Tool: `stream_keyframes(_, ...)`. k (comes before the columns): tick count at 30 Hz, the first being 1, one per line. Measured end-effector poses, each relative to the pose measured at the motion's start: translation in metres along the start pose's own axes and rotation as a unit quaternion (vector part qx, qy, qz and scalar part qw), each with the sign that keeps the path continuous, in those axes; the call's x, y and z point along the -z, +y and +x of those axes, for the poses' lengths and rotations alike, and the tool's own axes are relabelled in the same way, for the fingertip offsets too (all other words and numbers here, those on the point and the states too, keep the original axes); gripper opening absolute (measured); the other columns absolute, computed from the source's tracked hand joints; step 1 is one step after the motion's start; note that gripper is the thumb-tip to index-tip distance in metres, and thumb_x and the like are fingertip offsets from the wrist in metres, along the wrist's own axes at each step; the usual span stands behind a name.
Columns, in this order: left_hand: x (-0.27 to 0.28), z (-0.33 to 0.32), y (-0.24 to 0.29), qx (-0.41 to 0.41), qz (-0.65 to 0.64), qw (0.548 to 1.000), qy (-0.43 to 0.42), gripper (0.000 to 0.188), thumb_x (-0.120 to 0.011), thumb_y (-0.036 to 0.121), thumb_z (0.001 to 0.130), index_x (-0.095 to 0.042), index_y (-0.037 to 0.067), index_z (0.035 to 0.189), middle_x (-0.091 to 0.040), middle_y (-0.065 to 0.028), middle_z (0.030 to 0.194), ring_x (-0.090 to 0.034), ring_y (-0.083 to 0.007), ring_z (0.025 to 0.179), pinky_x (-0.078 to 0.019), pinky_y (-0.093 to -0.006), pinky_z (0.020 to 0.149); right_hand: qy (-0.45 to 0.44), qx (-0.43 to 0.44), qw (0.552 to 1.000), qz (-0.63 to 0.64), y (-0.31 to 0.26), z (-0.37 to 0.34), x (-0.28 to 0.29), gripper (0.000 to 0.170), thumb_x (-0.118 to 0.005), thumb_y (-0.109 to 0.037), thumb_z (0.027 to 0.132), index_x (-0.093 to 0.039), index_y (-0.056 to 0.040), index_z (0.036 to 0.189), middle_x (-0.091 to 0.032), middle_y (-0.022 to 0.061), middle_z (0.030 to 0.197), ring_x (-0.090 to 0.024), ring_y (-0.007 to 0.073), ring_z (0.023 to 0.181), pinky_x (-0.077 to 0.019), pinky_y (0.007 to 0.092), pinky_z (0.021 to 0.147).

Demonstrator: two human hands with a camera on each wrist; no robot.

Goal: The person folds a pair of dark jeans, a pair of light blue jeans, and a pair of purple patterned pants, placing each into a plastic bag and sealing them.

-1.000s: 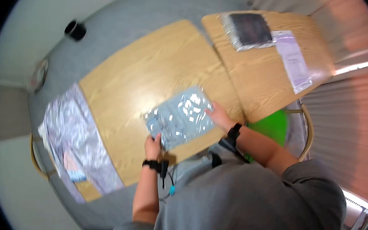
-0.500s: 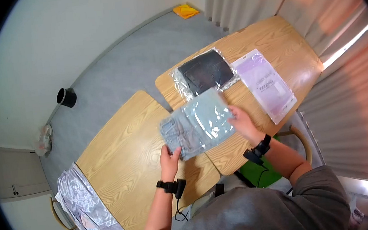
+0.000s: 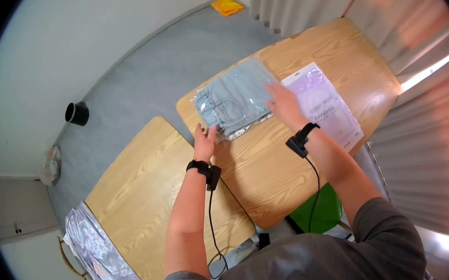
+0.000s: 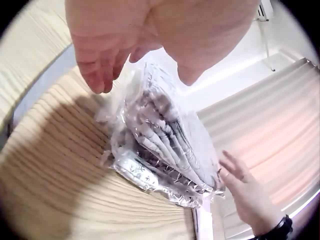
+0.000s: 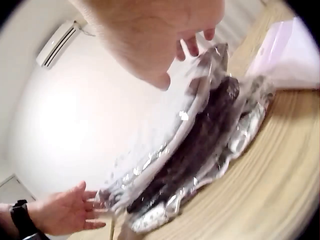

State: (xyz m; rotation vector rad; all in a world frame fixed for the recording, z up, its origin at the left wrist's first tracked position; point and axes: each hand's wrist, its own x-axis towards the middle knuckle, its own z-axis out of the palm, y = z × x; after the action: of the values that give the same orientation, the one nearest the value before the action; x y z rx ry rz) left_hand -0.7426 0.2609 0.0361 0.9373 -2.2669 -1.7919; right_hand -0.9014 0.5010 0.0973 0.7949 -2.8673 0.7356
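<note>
A light blue denim garment in a clear bag (image 3: 241,92) lies on top of a dark bagged garment (image 5: 200,145) on the right-hand table. At the bag's near left corner is my left hand (image 3: 203,144), its fingers loosely extended and not gripping; the left wrist view shows a gap under it (image 4: 160,30). My right hand (image 3: 285,106) is beside the bag's right edge, fingers spread, holding nothing. From the right wrist view, the dark garment's shiny wrapping shows beneath the denim one.
A lilac package (image 3: 322,108) lies right of the stack. Silvery fabric (image 3: 102,248) drapes over the left table's end. A seam divides the two tables (image 3: 147,186). A black bin (image 3: 77,114) and a yellow item (image 3: 227,7) are on the floor; a green seat (image 3: 319,212) is below.
Both hands carried the bagged denim garment from the left table to the right one, onto the dark package. Both hands have since let go of it.
</note>
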Motion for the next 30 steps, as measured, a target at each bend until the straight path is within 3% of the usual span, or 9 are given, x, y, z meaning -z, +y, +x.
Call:
stream_keyframes(2,0.017,-0.015,-0.016,-0.016,0.010,0.999,0.049,0.063,-0.058,0.030,0.089,-0.033,-0.004,0.134,-0.048,-0.0213,0.125,-0.056,-0.0257,0.100,-0.0468,-0.0345,0.084,-0.053,0.122,0.985,-0.107,-0.005,-0.018,-0.023,0.049,-0.063,-0.022,0.079,-0.050,-0.0084,0.125,-0.045,0.0150,0.131,-0.038,0.0302,0.125,-0.0284,0.0469,0.103)
stream_keyframes(5,0.072,-0.054,-0.039,-0.006,0.072,0.997,0.029,0.055,-0.059,0.026,0.088,-0.041,-0.004,0.129,-0.050,-0.0206,0.124,-0.057,-0.0253,0.100,-0.0475,-0.0350,0.083,-0.049,0.074,0.989,-0.120,-0.018,-0.030,-0.023,0.046,-0.063,-0.025,0.079,-0.053,-0.0092,0.121,-0.040,0.0142,0.136,-0.034,0.0283,0.129,-0.0244,0.0488,0.105)
stream_keyframes(9,0.155,-0.118,-0.086,0.048,0.191,0.974,0.113,0.037,-0.057,0.019,0.084,-0.054,-0.004,0.113,-0.057,-0.0221,0.111,-0.058,-0.0329,0.097,-0.0473,-0.0387,0.082,0.061,0.133,0.989,0.015,-0.031,-0.051,-0.012,0.035,-0.064,-0.011,0.076,-0.059,-0.0060,0.110,-0.056,0.0177,0.117,-0.049,0.0349,0.112,-0.0381,0.0441,0.096)
stream_keyframes(12,0.221,-0.178,-0.146,0.106,0.197,0.950,0.220,0.033,-0.054,0.017,0.082,-0.057,-0.004,0.108,-0.060,-0.0239,0.103,-0.056,-0.0375,0.100,-0.0439,-0.0429,0.087,-0.082,0.086,0.986,0.119,-0.051,-0.097,-0.024,0.027,-0.057,-0.010,0.083,-0.059,0.0001,0.108,-0.059,0.0192,0.111,-0.053,0.0352,0.105,-0.0417,0.0415,0.091)
stream_keyframes(16,0.295,-0.261,-0.186,0.169,0.241,0.898,0.327,0.038,-0.057,0.013,0.081,-0.053,-0.003,0.114,-0.056,-0.0240,0.112,-0.052,-0.0368,0.106,-0.0425,-0.0426,0.091,-0.196,0.218,0.944,0.152,-0.081,-0.169,-0.037,0.023,-0.056,-0.011,0.084,-0.061,0.0005,0.103,-0.061,0.0183,0.102,-0.055,0.0358,0.099,-0.0433,0.0413,0.087)
stream_keyframes(20,0.371,-0.317,-0.232,0.229,0.286,0.847,0.386,0.044,-0.057,0.010,0.080,-0.049,-0.002,0.121,-0.053,-0.0253,0.114,-0.050,-0.0380,0.107,-0.0423,-0.0429,0.091,-0.321,0.154,0.917,0.178,-0.131,-0.214,-0.046,0.021,-0.058,-0.008,0.083,-0.060,0.0032,0.101,-0.061,0.0184,0.102,-0.059,0.0330,0.096,-0.0453,0.0382,0.086)
stream_keyframes(23,0.419,-0.353,-0.256,0.288,0.285,0.803,0.436,0.043,-0.059,0.012,0.079,-0.048,0.000,0.120,-0.052,-0.0244,0.112,-0.050,-0.0380,0.107,-0.0431,-0.0439,0.090,-0.353,0.060,0.913,0.198,-0.187,-0.229,-0.034,0.023,-0.059,-0.012,0.084,-0.060,0.0015,0.103,-0.061,0.0176,0.101,-0.058,0.0328,0.099,-0.0449,0.0368,0.087)
stream_keyframes(27,0.455,-0.389,-0.282,0.344,0.284,0.758,0.476,0.038,-0.061,0.014,0.080,-0.049,0.001,0.113,-0.053,-0.0219,0.106,-0.051,-0.0362,0.104,-0.0442,-0.0446,0.087,-0.348,0.074,0.930,0.087,-0.286,-0.244,-0.008,0.023,-0.059,-0.013,0.085,-0.061,-0.0013,0.104,-0.061,0.0170,0.104,-0.058,0.0323,0.102,-0.0443,0.0358,0.089)
stream_keyframes(30,0.468,-0.403,-0.301,0.335,0.296,0.777,0.443,0.029,-0.060,0.014,0.081,-0.053,0.000,0.106,-0.054,-0.0195,0.103,-0.051,-0.0363,0.103,-0.0445,-0.0437,0.087,-0.329,0.152,0.929,0.072,-0.320,-0.258,-0.019,0.022,-0.059,-0.011,0.084,-0.061,-0.0016,0.104,-0.061,0.0183,0.105,-0.058,0.0338,0.098,-0.0453,0.0365,0.087)
